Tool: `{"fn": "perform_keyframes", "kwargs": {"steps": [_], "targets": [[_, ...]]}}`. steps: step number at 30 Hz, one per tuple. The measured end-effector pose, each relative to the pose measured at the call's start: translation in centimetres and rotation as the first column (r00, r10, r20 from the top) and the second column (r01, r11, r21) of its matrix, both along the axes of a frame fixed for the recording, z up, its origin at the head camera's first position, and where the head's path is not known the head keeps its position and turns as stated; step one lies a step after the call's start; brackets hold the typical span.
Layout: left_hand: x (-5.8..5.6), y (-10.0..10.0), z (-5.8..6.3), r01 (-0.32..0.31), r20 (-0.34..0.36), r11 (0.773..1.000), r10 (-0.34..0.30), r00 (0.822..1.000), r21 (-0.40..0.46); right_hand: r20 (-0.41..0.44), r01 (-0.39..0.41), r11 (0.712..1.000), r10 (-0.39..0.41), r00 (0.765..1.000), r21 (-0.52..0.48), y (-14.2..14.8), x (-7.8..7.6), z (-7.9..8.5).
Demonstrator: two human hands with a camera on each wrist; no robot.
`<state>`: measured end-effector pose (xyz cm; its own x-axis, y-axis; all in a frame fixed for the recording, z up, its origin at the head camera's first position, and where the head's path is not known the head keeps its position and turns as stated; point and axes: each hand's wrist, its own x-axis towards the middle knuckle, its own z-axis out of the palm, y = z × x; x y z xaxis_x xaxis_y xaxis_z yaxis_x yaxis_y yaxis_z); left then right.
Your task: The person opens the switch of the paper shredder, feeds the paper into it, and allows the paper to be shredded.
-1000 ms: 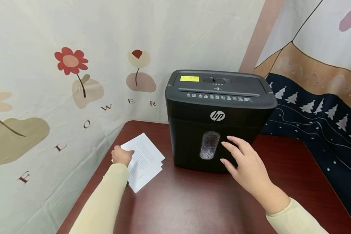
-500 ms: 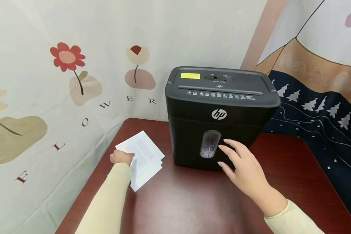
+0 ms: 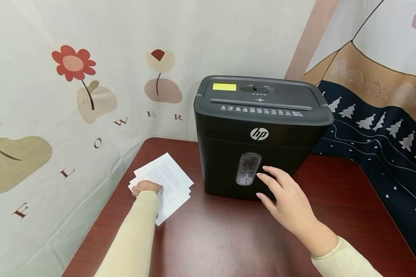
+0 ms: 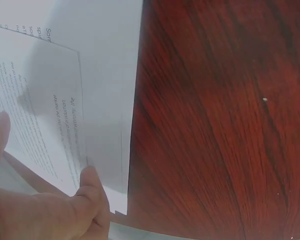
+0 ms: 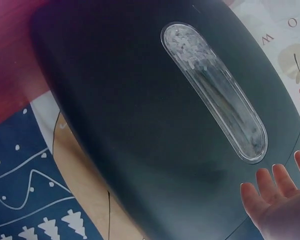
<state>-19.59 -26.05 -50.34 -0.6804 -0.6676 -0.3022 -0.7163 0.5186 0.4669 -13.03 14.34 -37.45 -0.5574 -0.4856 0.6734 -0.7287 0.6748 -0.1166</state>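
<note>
Several printed white sheets of paper (image 3: 173, 177) lie fanned out on the left part of the table. My left hand (image 3: 146, 187) pinches their near left edge; some fingertips are hidden in the head view. In the left wrist view, the fingers of that hand (image 4: 55, 212) are bent at the edge of a printed sheet (image 4: 40, 110). A black HP paper shredder (image 3: 228, 154) stands upright at the table's back. Before its front, my right hand (image 3: 287, 202) hangs with fingers spread and slightly bent, holding nothing. It is also near the shredder (image 5: 140, 125) in the right wrist view.
White paper scraps show through the shredder's clear window (image 3: 248, 169). A feed slot (image 3: 260, 104) and a slider switch (image 3: 254, 89) are on its top. The dark red table (image 3: 222, 238) meets a flower-printed curtain (image 3: 118, 57) behind and a dark blue printed one (image 3: 384, 154) at right.
My left hand has slid slightly toward me and right along the sheets' edge, and more sheet corners show at the left. My right hand has shifted slightly left and down.
</note>
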Motion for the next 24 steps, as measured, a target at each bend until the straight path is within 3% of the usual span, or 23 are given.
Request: {"fn": "perform_keyframes", "kwargs": {"steps": [11,18,24], "targets": [[-1.1,-0.1,-1.2,-0.152,0.017,0.987,0.152,0.988,0.048,0.033,-0.008,1.0,0.008,0.999,0.003,0.0,-0.2,-0.6],[-1.5,0.5,-1.4,-0.293,-0.046,0.952,0.298,0.954,0.084,0.047,-0.005,1.0,0.005,0.999,0.001,0.0,-0.3,-1.0],[-1.9,0.8,-1.4,-0.267,-0.034,0.962,0.27,0.962,0.06,0.039,0.003,1.0,-0.002,0.999,-0.003,0.2,-0.4,-1.2]]}}
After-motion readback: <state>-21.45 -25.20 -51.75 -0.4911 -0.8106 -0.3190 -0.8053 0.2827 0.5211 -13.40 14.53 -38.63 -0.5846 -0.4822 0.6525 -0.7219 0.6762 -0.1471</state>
